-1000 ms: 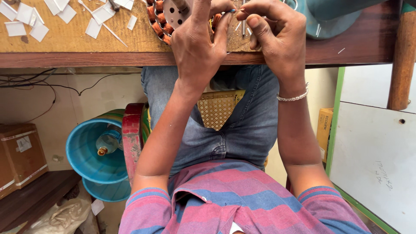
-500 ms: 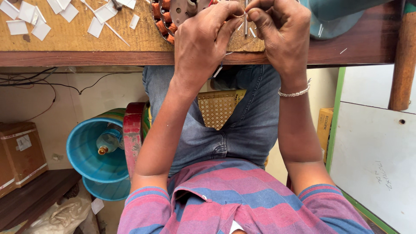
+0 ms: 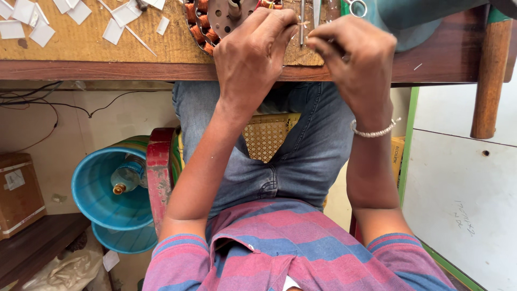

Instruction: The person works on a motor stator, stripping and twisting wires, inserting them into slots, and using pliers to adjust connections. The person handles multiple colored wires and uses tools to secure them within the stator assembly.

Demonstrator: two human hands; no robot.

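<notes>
I look down over my lap at a wooden workbench edge (image 3: 134, 69). A round motor stator (image 3: 207, 21) with orange copper coils and a grey metal centre lies on the bench top. My left hand (image 3: 253, 56) rests beside it, thumb and fingers pinched on a thin wire end (image 3: 303, 23). My right hand (image 3: 353, 59), with a silver bracelet on the wrist, is closed close to the left one, fingertips pinching the same fine wire. The wire itself is mostly hidden between the fingers.
Several white paper slips (image 3: 32, 24) and a thin stick (image 3: 134, 36) lie on the bench's left. Scissors handles (image 3: 355, 6) and a teal object (image 3: 414, 21) sit at the top right. Below are blue plastic tubs (image 3: 107, 199) holding a bottle, a cardboard box (image 3: 19, 188), a chair and a white board (image 3: 463, 205).
The two hands, which overlapped over the stator a second ago, have drawn slightly apart and toward the bench edge. The view has tilted a little, showing more of the stator.
</notes>
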